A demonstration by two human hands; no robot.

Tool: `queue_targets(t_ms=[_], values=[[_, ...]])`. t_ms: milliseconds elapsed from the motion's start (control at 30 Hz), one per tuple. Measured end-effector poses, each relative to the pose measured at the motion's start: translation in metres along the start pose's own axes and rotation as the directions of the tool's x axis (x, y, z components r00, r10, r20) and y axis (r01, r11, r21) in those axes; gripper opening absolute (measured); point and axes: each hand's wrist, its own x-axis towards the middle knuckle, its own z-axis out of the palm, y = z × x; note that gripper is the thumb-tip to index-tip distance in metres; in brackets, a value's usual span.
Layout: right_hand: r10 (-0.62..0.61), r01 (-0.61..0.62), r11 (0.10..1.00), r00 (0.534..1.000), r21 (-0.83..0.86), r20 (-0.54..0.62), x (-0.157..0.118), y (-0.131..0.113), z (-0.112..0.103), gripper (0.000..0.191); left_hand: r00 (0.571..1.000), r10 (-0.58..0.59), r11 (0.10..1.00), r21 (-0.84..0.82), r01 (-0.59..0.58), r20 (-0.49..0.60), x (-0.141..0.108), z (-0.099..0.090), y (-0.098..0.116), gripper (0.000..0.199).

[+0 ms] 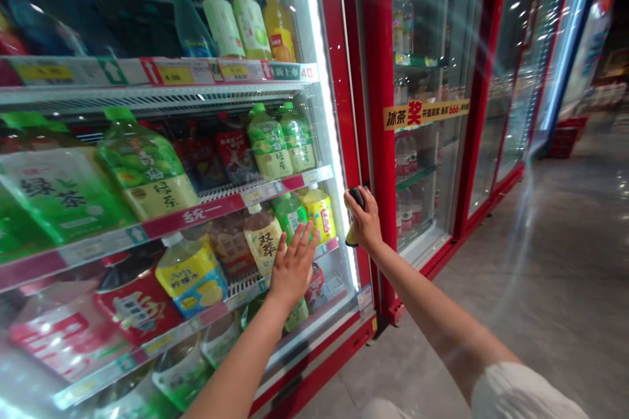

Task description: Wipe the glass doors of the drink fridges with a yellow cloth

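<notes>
My left hand [292, 265] is raised with its fingers stretched out, in front of a bottle with a cream label [262, 236] and a green bottle [289, 211]. Whether it touches the glass or a bottle, I cannot tell. My right hand [364, 217] is wrapped round a small black and pale-yellow handheld object [352, 234] beside the red fridge frame [361, 268]; its exact kind is unclear. Just right of my left fingertips stands a yellow bottle [322, 215]. Large green tea bottles [147, 167] line the shelf above, and a yellow-and-blue bottle [191, 272] stands lower left.
Price strips [196, 213] run along the shelf edges, and a bright light strip [334, 111] borders the fridge. Another red-framed glass fridge [427, 144] with a yellow banner [425, 113] adjoins it on the right. Grey tiled floor [550, 262] stretches along the fridges.
</notes>
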Motion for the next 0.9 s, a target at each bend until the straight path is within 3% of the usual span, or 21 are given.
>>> queue_targets(t_ms=[133, 200, 333, 400, 600, 667, 833, 900], values=[[-0.034, 0.034, 0.999, 0.999, -0.002, -0.026, 0.056, -0.002, 0.001, 0.051, 1.000, -0.002, 1.000, 0.009, 0.002, -0.018, 0.013, -0.005, -0.001, 0.092], [-0.022, 0.022, 1.000, 1.000, -0.004, -0.017, 0.052, -0.004, 0.001, 0.053, 1.000, -0.006, 1.000, 0.008, 0.006, -0.024, 0.016, -0.006, -0.002, 0.093], [0.022, -0.022, 1.000, 1.000, -0.002, 0.018, 0.018, -0.004, 0.000, 0.056, 1.000, 0.006, 1.000, 0.005, -0.006, -0.024, 0.013, -0.006, -0.004, 0.095], [0.023, -0.023, 1.000, 1.000, 0.010, 0.018, 0.022, -0.003, 0.000, 0.052, 1.000, 0.009, 1.000, 0.002, -0.009, -0.023, 0.012, -0.009, -0.007, 0.095], [0.023, -0.023, 0.999, 1.000, 0.032, -0.011, 0.095, -0.009, 0.003, 0.051, 0.999, -0.025, 0.999, 0.026, 0.026, -0.031, 0.015, -0.020, -0.016, 0.096], [0.016, -0.016, 1.000, 1.000, 0.021, -0.006, 0.086, -0.015, 0.004, 0.054, 0.999, -0.029, 0.999, 0.037, 0.030, -0.028, 0.013, -0.022, -0.018, 0.096], [-0.104, 0.103, 0.994, 0.992, 0.022, 0.067, 0.019, -0.018, 0.004, 0.050, 0.999, -0.017, 0.998, 0.052, 0.019, -0.041, -0.002, -0.024, -0.023, 0.094], [-0.103, 0.101, 0.994, 0.994, 0.048, 0.039, 0.019, -0.018, 0.006, 0.048, 0.999, -0.014, 0.998, 0.056, 0.016, -0.047, -0.008, -0.026, -0.027, 0.094]])
